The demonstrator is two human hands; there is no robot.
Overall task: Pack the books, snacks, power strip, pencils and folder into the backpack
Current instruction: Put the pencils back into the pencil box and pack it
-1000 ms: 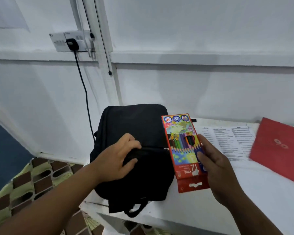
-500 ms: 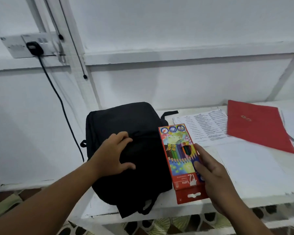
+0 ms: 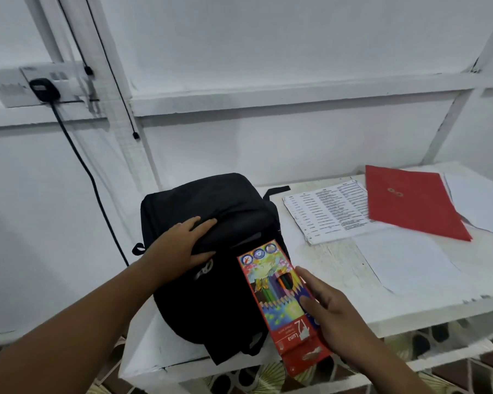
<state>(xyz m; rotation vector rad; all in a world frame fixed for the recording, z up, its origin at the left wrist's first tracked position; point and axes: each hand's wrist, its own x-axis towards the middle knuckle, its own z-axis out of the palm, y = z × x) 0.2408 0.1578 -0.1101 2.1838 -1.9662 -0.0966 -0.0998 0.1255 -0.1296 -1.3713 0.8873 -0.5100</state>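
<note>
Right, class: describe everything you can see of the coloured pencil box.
The pencil box is a flat red cardboard pack with a colourful front, a window showing the pencils, "12" printed and a hang tab. The right hand grips its right edge, holding it tilted over the black backpack and table edge.

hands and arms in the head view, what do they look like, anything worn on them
Both forearms are bare right to the bottom edge of the frame, with no sleeves in view. No watch, bracelet, ring or glove shows on the left hand or the right hand.
</note>
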